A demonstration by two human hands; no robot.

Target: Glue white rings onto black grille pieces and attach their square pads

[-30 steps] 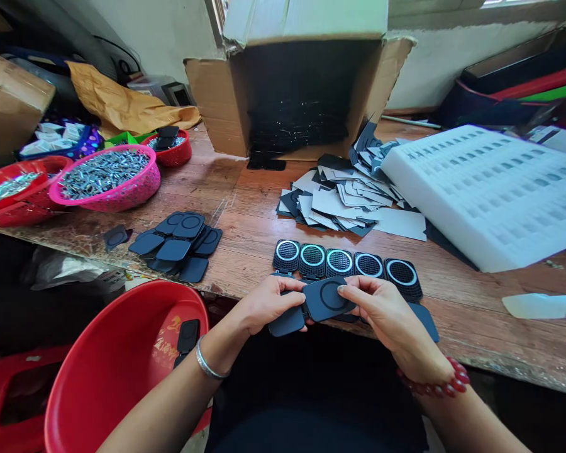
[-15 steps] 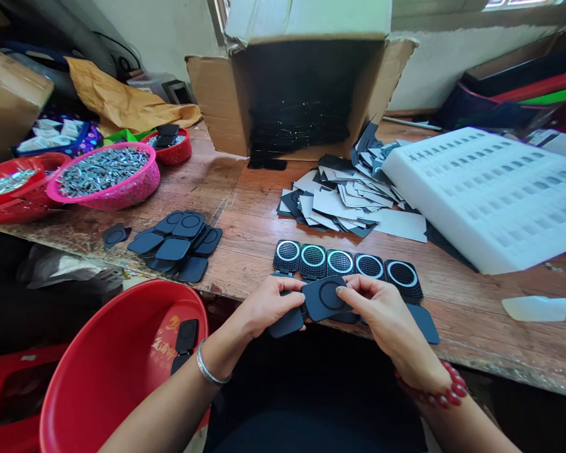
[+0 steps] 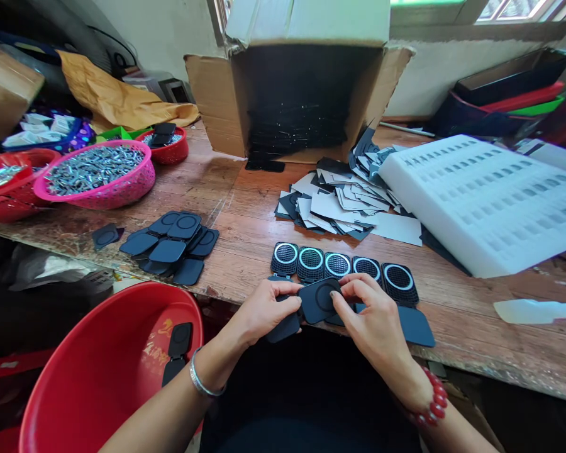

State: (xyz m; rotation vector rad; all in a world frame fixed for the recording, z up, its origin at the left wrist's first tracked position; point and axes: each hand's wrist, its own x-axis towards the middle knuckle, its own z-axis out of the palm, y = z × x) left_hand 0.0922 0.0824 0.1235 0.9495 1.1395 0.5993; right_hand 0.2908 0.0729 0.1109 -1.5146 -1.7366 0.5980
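My left hand (image 3: pixel 268 308) pinches a dark folding wireless charger (image 3: pixel 317 302) at its hinge side, thumb on top. The charger has two hinged square panels, and the right one shows a ring mark. My right hand (image 3: pixel 375 314) grips the right edge of that panel, thumb on its face. Just beyond my hands, a row of several opened charger halves (image 3: pixel 337 264) shows black mesh and pale rings. Their flat lower panels (image 3: pixel 417 326) reach the table edge, partly hidden by my hands.
Left of the row lies a pile of dark charger panels (image 3: pixel 170 245). A red tub (image 3: pixel 89 371) stands below the edge with a charger (image 3: pixel 180 340) inside. Behind are a pink basket (image 3: pixel 144 182) of metal parts, a cardboard box (image 3: pixel 217 107), card pieces (image 3: pixel 339 204) and white foam (image 3: pixel 434 207).
The held charger has tilted slightly and stays between both hands. My right thumb has shifted slightly lower on the panel. The whole view has moved a little.
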